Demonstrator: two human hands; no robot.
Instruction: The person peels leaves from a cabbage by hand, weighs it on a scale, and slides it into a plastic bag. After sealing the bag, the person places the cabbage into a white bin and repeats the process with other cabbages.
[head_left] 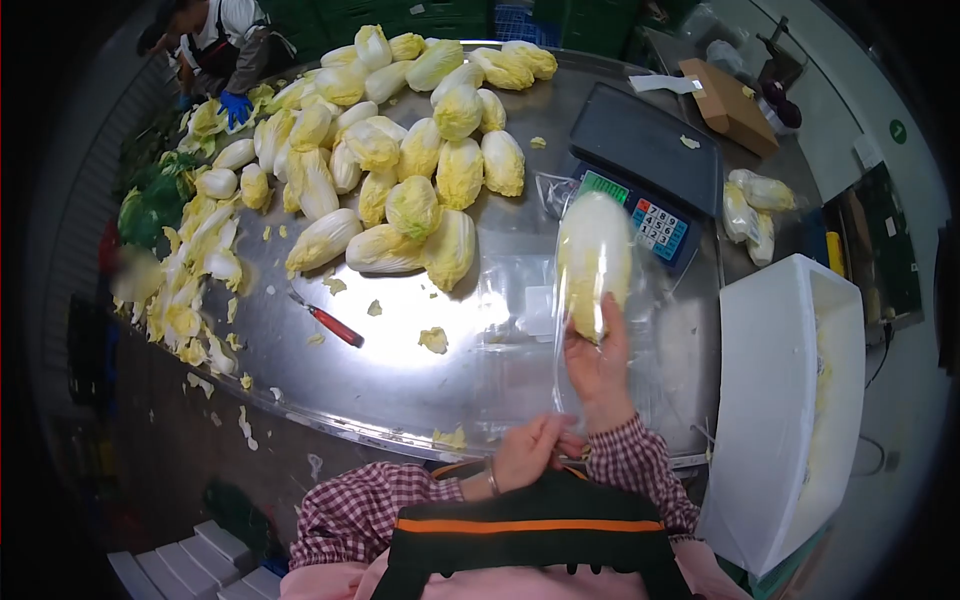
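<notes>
A napa cabbage (597, 250) stands out in front of me inside a clear plastic bag (562, 375), its white base pointing away. My right hand (598, 365) grips the cabbage's yellow leafy end from below; whether the hand is inside the bag cannot be made out. Close to my body, my left hand (530, 452) is closed at the bag's near edge, by the right wrist. More flat clear bags (505, 375) lie on the metal table beneath. Just beyond the cabbage is a digital scale (645, 165), partly hidden by it.
A heap of trimmed cabbages (385, 150) and loose leaves (185, 300) covers the table's (275, 365) far and left parts. A red-handled knife (335, 325) lies left. Right are bagged cabbages (757, 205), a cardboard box (728, 105) and a white foam box (765, 410). A co-worker (235, 50) bends at far left.
</notes>
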